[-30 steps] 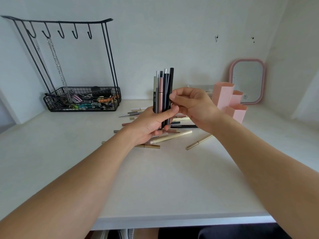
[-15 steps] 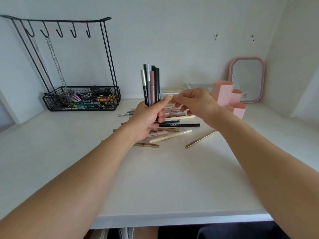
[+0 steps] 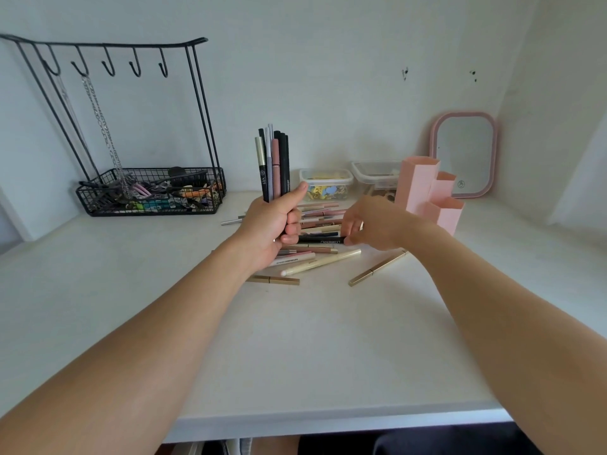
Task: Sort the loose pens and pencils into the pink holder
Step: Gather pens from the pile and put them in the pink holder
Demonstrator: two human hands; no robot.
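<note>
My left hand (image 3: 274, 226) grips an upright bundle of several pens (image 3: 274, 165), black, grey and pink, above the white desk. My right hand (image 3: 368, 226) is down at the loose pile of pens and pencils (image 3: 315, 254), its fingertips pinching the right end of a black pen (image 3: 320, 239) lying on the desk. The pink holder (image 3: 427, 195), made of three hexagonal tubes of different heights, stands upright just behind and to the right of my right hand. I cannot see inside it.
A black wire rack with hooks, chains and a basket of clips (image 3: 151, 192) stands at the back left. Two clear plastic boxes (image 3: 325, 185) sit behind the pile. A pink-framed mirror (image 3: 464, 152) leans on the wall at back right. Gold pencils (image 3: 377, 267) lie apart.
My right hand left the bundle and dropped to the pile, closing on the black pen. My left hand shifted the bundle a little to the left.
</note>
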